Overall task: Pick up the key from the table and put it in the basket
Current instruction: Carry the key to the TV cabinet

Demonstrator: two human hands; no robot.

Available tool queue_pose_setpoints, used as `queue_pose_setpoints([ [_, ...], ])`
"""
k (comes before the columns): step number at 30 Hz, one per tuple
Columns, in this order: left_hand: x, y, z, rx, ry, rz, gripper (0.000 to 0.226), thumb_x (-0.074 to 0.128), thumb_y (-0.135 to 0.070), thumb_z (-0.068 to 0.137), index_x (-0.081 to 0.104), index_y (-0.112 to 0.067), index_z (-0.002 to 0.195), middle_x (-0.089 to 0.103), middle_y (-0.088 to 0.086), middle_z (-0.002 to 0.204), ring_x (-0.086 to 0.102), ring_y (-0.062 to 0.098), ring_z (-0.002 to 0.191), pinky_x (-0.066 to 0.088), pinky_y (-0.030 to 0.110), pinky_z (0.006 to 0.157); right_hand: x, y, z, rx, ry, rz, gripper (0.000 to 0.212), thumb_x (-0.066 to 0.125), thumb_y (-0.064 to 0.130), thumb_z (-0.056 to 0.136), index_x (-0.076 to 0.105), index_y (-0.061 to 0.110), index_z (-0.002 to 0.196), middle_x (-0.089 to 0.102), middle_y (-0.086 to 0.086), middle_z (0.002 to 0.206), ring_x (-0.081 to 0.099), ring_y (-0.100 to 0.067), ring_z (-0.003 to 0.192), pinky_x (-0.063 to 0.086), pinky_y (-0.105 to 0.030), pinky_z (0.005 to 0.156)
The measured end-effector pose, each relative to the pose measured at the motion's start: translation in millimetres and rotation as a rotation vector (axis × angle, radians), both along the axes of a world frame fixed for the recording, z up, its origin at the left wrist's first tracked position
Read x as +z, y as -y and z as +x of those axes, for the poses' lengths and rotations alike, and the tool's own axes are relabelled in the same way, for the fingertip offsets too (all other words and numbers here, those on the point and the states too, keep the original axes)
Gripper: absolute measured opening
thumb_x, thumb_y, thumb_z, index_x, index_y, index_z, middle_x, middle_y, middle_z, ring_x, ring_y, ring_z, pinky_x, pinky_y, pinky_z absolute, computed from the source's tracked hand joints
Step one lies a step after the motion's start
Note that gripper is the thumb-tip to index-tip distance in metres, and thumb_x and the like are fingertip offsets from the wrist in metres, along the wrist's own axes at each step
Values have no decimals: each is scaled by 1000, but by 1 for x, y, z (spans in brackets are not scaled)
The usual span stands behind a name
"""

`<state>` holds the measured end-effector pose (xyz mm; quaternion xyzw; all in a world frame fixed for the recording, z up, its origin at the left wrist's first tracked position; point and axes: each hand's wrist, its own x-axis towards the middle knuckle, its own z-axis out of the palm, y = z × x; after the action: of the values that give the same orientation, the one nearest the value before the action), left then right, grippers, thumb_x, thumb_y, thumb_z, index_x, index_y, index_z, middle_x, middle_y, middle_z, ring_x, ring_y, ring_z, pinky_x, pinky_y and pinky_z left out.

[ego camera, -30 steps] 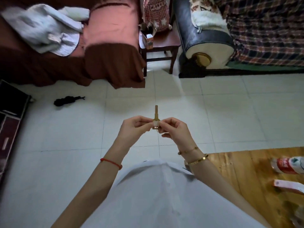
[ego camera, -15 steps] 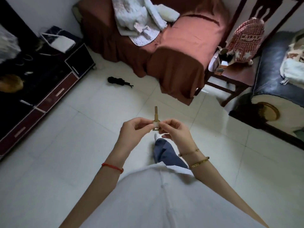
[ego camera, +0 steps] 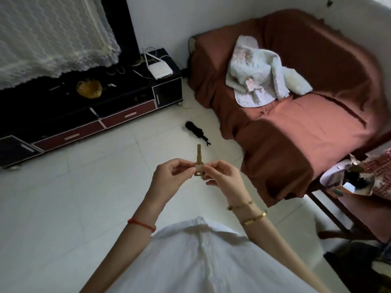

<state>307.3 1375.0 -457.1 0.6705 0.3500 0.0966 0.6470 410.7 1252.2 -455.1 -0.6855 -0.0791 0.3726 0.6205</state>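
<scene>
A small brass key point(ego camera: 199, 156) stands upright in front of my chest, blade pointing away from me. My left hand point(ego camera: 171, 176) pinches the key's head from the left and my right hand point(ego camera: 224, 176) pinches it from the right, fingertips touching at the head. Both hands hover over the white tiled floor. No basket and no table show in the head view.
A low black cabinet with red drawers point(ego camera: 88, 123) runs along the left wall, a white router point(ego camera: 159, 69) on top. A rust-red covered armchair point(ego camera: 296, 123) with a pale cloth stands at right. A folded black umbrella point(ego camera: 195, 132) lies on the floor. A dark wooden stool point(ego camera: 349, 208) is far right.
The view has swung to the left: the wooden table and the dark sofa have left the frame and the black cabinet has come in. Both hands keep the same hold on the key.
</scene>
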Motion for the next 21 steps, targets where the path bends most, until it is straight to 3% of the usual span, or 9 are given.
queue_pose_setpoints([
  [6,-5,-23,23,153,-39,-15,13,72,-22,83,76,-20,95,78,-5,84,71,4,76,52,16,74,-6,-42,42,167,21,-39,10,67,15,84,65,5,84,70,-5,73,64,-10,63,52,-19,60],
  [11,-8,-54,33,275,-33,-36,11,74,-23,81,76,-21,92,78,-6,81,71,2,73,50,10,67,-12,-88,62,265,-7,-42,9,66,13,84,64,5,83,69,-6,72,63,-13,63,52,-22,60],
  [21,-17,-175,55,428,-8,-64,13,75,-23,81,77,-16,93,79,-2,84,70,4,74,51,11,70,-26,-229,94,407,-35,-39,10,68,16,83,63,7,79,71,-7,77,65,-15,66,52,-24,62],
])
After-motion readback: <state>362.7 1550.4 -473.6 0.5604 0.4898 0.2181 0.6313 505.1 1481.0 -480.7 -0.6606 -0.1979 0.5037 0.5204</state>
